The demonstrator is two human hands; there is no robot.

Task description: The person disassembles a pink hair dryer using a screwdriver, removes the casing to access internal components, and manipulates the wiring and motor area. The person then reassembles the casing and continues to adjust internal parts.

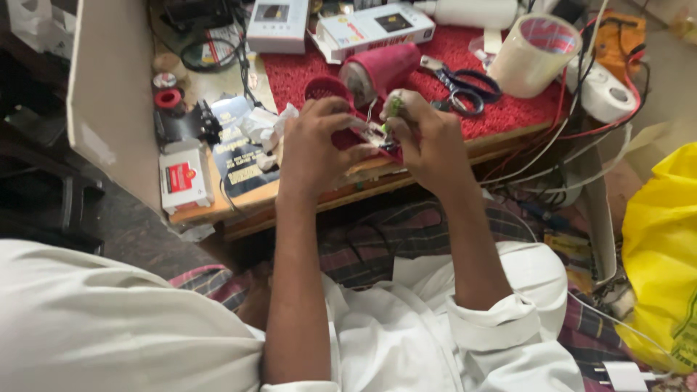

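My left hand (314,144) grips a small pink-red device part with a circuit board (376,136) at the front edge of a red mat (501,109). My right hand (428,139) is closed around a green-handled tool (393,106), its tip down at the board. The round pink casing piece (327,88) shows just above my left fingers. A pink cylindrical body (381,69) lies on its side right behind the hands.
Scissors (461,83), a tape roll (536,52), a white roll (608,93) and flat boxes (374,27) lie on the mat. Left are a red-and-white box (184,179), a booklet (236,154) and a red spool (168,100). Tangled wires (552,163) and a yellow bag (664,247) sit right.
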